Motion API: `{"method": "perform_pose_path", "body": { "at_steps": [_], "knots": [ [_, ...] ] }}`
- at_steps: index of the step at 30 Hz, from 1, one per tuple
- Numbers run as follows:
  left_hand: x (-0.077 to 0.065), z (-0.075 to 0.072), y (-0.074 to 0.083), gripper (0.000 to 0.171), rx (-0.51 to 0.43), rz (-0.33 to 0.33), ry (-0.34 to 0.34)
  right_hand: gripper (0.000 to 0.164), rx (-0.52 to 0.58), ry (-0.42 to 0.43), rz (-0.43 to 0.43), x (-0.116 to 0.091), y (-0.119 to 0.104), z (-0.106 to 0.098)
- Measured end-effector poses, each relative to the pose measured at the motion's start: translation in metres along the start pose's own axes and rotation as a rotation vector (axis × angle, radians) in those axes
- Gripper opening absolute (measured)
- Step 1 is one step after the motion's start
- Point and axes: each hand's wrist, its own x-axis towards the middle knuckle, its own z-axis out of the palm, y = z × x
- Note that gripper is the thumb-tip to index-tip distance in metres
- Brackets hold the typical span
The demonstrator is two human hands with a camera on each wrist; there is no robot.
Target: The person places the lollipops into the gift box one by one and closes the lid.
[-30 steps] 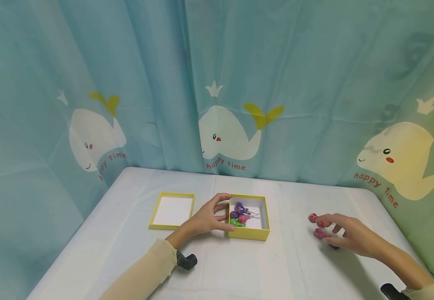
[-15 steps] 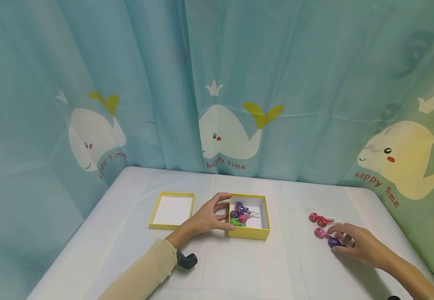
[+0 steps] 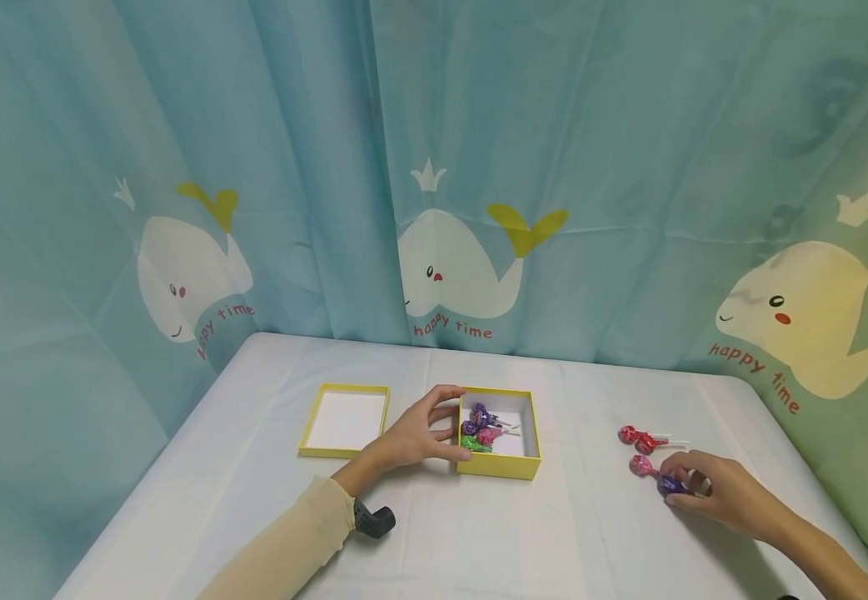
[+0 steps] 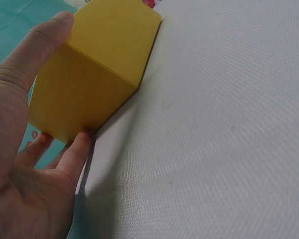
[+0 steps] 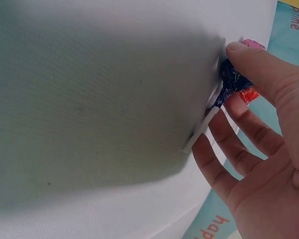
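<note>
My left hand (image 3: 415, 437) holds the left side of a yellow open box (image 3: 497, 467), thumb at the near side and fingers toward the far side. Inside the box, purple, pink and green wrapped lollipops (image 3: 488, 436) lie with their sticks to the right. At the right of the table, my right hand (image 3: 726, 492) pinches a dark purple lollipop (image 3: 671, 487) between thumb and fingers. Its white stick (image 5: 202, 130) runs along the fingers in the right wrist view. Just beyond it lie a pink lollipop (image 3: 641, 465) and two red lollipops (image 3: 644, 443).
A shallow yellow-rimmed lid (image 3: 344, 455) lies left of the box, white inside up. White cloth (image 3: 584, 533) covers the table, and a blue-green curtain (image 3: 614, 167) with whale prints hangs along its back and sides.
My right hand has drawn back toward me from above the red and pink lollipops and now pinches the dark purple one. My left hand and the box have stayed in place.
</note>
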Motion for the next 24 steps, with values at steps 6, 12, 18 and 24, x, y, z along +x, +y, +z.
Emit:
{"method": "perform_pose_path", "body": {
  "at_steps": [6,12,18,24],
  "knots": [
    [0.000,0.000,0.000,0.096,0.003,0.001,0.002,0.034,0.005,-0.012,0.005,-0.001,-0.001,0.000],
    [-0.001,0.001,-0.001,0.094,0.003,0.001,0.009,0.034,0.019,-0.036,-0.011,0.000,0.001,0.000],
    [-0.002,0.001,-0.001,0.092,0.000,0.001,0.013,0.033,0.020,-0.063,-0.086,0.006,0.002,-0.003],
    [-0.001,0.001,-0.001,0.092,0.008,0.002,0.014,0.033,-0.012,-0.094,-0.134,0.018,-0.004,-0.014]
  ]
}}
